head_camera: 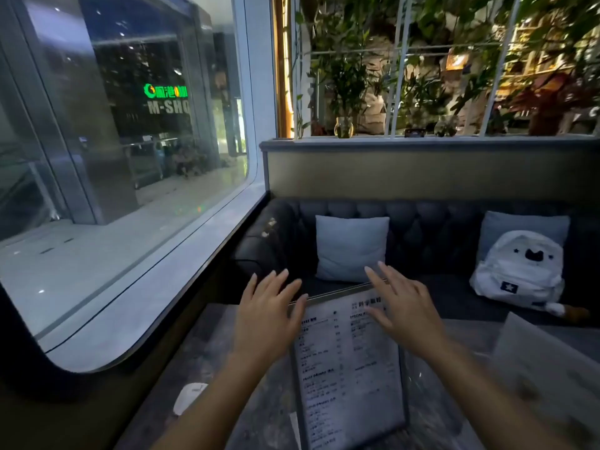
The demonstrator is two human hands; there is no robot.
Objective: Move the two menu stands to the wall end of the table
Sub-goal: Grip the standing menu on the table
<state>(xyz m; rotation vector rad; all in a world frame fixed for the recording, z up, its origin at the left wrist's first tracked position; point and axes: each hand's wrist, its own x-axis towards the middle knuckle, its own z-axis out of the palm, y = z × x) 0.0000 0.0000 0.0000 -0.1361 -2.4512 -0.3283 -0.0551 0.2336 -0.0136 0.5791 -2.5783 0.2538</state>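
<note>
Menu stand (350,368) upright on table (207,345); L hand (264,315), R hand (406,315) at top edge, grip open.

Place: I read this as a café booth inside a mall | Evidence: printed menu stand (350,368) on the bench (207,345); tufted dark sofa (422,228) with cushions (352,248); plants behind a white lattice (402,60); big window (130,157) onto a concourse with a lit shop sign (166,91)
</note>
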